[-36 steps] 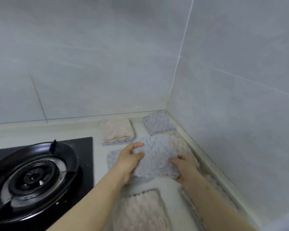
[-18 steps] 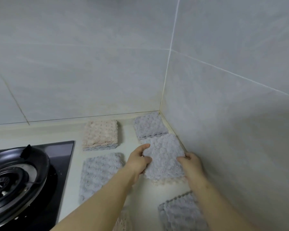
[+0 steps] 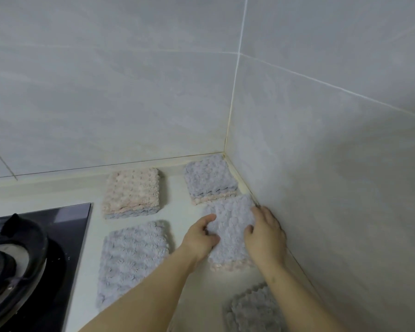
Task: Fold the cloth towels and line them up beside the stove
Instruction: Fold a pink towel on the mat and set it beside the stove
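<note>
The left hand (image 3: pixel 200 238) and right hand (image 3: pixel 266 238) gripped opposite edges of the folded grey towel (image 3: pixel 233 224), well right of the stove (image 3: pixel 65 236).

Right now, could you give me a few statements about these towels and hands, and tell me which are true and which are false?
1. The left hand and right hand both grip the near-wall towel. True.
2. The pink-topped folded towel sits in the wall corner. False: a grey-topped folded towel sits there, and the pink-topped one lies to its left.
3. A towel lies on the stove. False: the nearest one, a flat grey towel, lies on the counter beside it.
4. The near-wall towel shows a pink edge at its near end. True.
</note>
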